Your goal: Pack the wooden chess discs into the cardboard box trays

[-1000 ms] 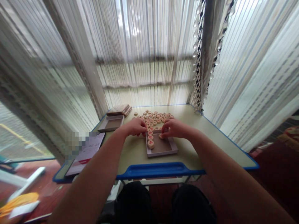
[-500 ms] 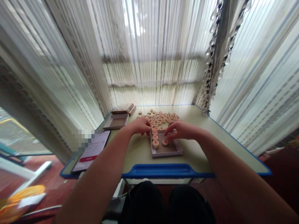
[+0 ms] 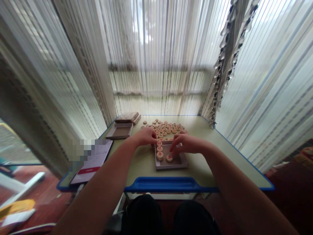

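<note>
A shallow grey box tray (image 3: 182,162) lies on the table in front of me with a few round wooden chess pieces (image 3: 160,155) lined along its left side and one piece (image 3: 169,158) beside them. My left hand (image 3: 145,136) rests at the tray's far left corner, fingers curled on a piece at the edge of the pile. My right hand (image 3: 186,144) hovers over the tray's far part, fingers bent and spread, just above the loose piece. Several more pieces (image 3: 166,127) lie scattered beyond the tray.
A second empty tray (image 3: 120,131) and a wooden folded board (image 3: 127,117) sit at the far left. A phone (image 3: 91,161) lies at the left edge. The table has a blue rim (image 3: 166,184). Sheer curtains (image 3: 156,55) surround it.
My right hand set a piece into the tray beside the left column and its fingers have come off it. The camera shifted slightly; my left hand stayed at the tray's corner.
</note>
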Available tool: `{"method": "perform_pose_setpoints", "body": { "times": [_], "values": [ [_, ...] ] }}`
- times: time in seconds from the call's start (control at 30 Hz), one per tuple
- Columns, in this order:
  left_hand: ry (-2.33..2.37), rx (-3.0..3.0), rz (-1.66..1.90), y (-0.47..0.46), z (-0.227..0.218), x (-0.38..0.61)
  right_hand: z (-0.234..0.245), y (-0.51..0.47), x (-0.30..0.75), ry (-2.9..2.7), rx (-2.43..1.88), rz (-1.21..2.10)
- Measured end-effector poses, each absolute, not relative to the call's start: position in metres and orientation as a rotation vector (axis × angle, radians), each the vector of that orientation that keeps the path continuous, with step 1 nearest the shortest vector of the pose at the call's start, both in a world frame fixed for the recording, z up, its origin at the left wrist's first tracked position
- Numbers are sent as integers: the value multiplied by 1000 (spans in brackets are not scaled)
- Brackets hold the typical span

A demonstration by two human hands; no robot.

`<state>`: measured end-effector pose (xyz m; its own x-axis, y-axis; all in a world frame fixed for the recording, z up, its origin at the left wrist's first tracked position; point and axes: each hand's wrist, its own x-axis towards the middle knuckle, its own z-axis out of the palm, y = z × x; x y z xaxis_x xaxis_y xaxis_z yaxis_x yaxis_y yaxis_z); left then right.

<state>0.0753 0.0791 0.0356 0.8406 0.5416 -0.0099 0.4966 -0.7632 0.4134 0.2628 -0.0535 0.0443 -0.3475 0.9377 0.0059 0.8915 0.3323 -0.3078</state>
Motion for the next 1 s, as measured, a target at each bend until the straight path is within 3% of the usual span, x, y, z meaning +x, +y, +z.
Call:
{"method": "perform_pose_setpoints", "body": {
  "times": [1.0],
  "values": [
    [777, 2576, 91, 79, 36, 75, 39, -52, 254, -2487, -1525, 549]
  ]
}}
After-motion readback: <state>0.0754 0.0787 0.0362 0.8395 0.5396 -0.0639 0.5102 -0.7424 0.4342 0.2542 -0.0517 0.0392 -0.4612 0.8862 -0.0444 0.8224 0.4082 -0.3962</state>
